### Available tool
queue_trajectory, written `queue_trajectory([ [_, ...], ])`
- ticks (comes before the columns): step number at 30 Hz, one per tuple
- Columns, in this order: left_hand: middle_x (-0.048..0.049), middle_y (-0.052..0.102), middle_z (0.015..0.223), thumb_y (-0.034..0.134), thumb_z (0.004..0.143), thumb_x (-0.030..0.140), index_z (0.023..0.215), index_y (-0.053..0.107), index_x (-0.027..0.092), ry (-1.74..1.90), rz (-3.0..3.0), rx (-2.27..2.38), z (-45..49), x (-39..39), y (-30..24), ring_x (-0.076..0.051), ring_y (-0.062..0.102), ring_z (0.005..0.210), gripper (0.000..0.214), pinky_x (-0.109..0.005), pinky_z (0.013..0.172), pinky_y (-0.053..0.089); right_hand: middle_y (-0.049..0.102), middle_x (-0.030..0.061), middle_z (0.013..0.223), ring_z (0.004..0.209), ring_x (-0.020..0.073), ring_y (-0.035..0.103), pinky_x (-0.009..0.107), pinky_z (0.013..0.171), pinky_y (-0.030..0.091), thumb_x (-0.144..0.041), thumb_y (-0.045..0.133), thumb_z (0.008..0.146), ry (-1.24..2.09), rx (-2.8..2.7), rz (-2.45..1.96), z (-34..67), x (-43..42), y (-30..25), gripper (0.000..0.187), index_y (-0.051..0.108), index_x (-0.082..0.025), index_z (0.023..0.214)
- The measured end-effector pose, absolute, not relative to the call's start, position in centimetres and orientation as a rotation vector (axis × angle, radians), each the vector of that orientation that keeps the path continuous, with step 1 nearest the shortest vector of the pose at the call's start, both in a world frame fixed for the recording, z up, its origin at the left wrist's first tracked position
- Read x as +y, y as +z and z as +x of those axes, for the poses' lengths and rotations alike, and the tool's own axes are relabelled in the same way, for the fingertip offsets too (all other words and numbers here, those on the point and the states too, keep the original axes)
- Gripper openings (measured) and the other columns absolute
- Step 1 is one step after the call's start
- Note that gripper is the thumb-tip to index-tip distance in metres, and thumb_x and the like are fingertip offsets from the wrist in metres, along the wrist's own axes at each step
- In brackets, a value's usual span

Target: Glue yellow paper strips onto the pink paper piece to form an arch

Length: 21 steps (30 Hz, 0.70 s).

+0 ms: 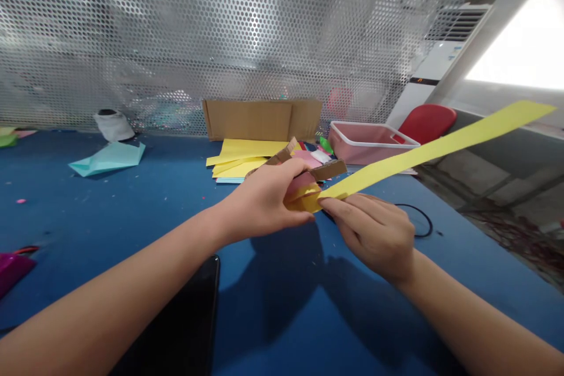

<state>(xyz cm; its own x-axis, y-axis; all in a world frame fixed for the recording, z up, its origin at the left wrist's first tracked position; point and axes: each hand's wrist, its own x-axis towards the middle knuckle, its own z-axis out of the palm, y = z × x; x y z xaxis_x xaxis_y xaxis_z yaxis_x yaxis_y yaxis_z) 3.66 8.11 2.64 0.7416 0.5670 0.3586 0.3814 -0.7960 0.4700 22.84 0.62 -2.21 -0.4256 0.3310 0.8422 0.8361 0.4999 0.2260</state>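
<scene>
My left hand (pixel 264 200) is closed round a small cardboard piece (pixel 326 170) with pink and yellow paper wound on it, held above the blue table (pixel 132 205). A long yellow paper strip (pixel 440 150) runs from that piece up and out to the right. My right hand (pixel 374 229) pinches the strip's near end against the cardboard piece, its fingers pressed together.
A stack of yellow sheets (pixel 247 155) and a cardboard box (pixel 262 119) lie behind my hands. A pink tray (pixel 370 142) stands at the right, a light-blue folded paper (pixel 110 158) at the left. A black phone (pixel 185 317) lies near me. Perforated metal screen (pixel 220 29) closes the back.
</scene>
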Motion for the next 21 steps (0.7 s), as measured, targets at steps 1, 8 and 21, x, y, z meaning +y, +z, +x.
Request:
queue_trajectory([
  [1, -0.0012, 0.068, 0.101, 0.075, 0.069, 0.034, 0.113, 0.056, 0.02, 0.677, 2.579, 0.721, 3.6, 8.13, 2.73, -0.022, 0.063, 0.088, 0.049, -0.03, 0.069, 0.045, 0.072, 0.0019, 0.075, 0.068, 0.0123, 0.066, 0.023, 0.072, 0.053, -0.001, 0.057, 0.084, -0.829, -1.989, -0.952, 22.83, 0.61, -2.18, 0.022, 0.068, -0.017, 0.095],
  [8, -0.0019, 0.065, 0.097, 0.075, 0.07, 0.034, 0.11, 0.056, 0.018, 0.566, 2.582, 0.664, 3.33, 7.83, 3.19, -0.02, 0.06, 0.084, 0.047, -0.029, 0.067, 0.044, 0.071, 0.003, 0.076, 0.074, 0.0129, 0.067, 0.023, 0.077, 0.054, 0.001, 0.056, 0.083, -0.757, -1.999, -0.901, 22.6, 0.55, -2.11, 0.024, 0.067, -0.015, 0.096],
  [21, -0.0007, 0.062, 0.085, 0.074, 0.069, 0.033, 0.096, 0.056, 0.018, 0.551, 2.543, 0.73, 3.48, 7.25, 3.46, -0.019, 0.056, 0.074, 0.036, -0.029, 0.059, 0.039, 0.072, 0.0021, 0.072, 0.065, 0.0153, 0.066, 0.029, 0.067, 0.053, -0.007, 0.058, 0.083, -0.753, -2.017, -0.896, 22.93, 0.93, -2.3, 0.017, 0.067, -0.019, 0.091],
])
